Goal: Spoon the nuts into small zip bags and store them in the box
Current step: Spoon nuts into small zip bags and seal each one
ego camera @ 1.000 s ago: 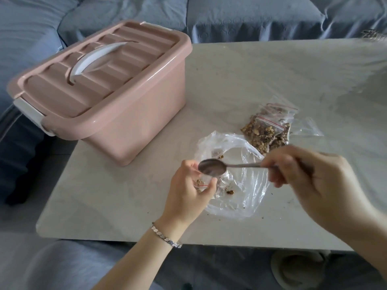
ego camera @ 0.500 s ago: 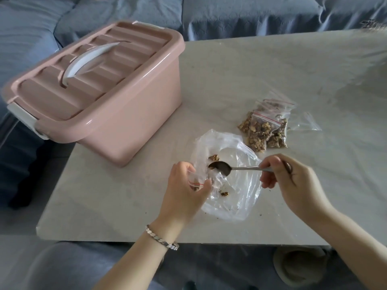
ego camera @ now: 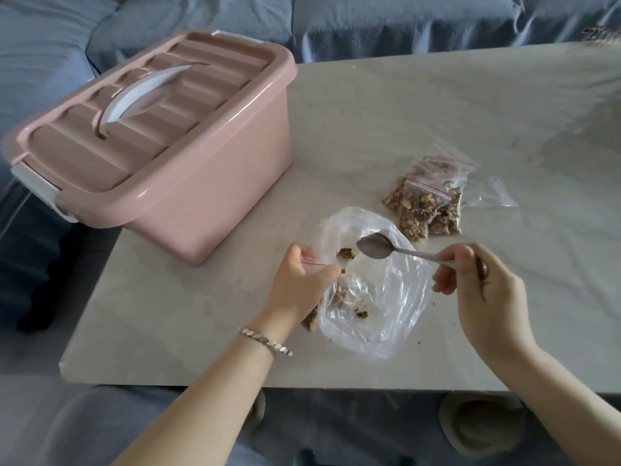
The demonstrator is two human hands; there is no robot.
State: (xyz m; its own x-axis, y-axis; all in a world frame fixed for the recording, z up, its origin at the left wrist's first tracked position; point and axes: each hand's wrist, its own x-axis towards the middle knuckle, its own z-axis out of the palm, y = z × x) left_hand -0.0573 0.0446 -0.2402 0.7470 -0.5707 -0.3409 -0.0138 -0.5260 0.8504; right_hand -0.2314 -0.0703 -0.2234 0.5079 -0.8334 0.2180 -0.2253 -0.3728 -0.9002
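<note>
The left hand (ego camera: 302, 280) pinches a small zip bag (ego camera: 314, 260), the right hand (ego camera: 477, 290) grips a spoon (ego camera: 374, 247) over the big clear bag (ego camera: 396, 314) holding a few nuts (ego camera: 346, 253), and the pink box (ego camera: 201, 196) sits shut on the desk (ego camera: 369, 112).

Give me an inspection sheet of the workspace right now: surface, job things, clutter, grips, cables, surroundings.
Surface: pale table, no spill beyond crumbs.
Job's things: pink box at far left, lid on; filled zip bags piled right of centre; empty zip bag beside them; large clear bag near the front, only a few nut pieces left in it; spoon over that bag, its bowl looks empty.
Clutter: crumbs by the large clear bag.
Grips: left hand pinches a small zip bag, partly filled; right hand holds the spoon handle.
Cables: nothing seen.
Surroundings: blue sofa behind the table; slipper on the floor below.
</note>
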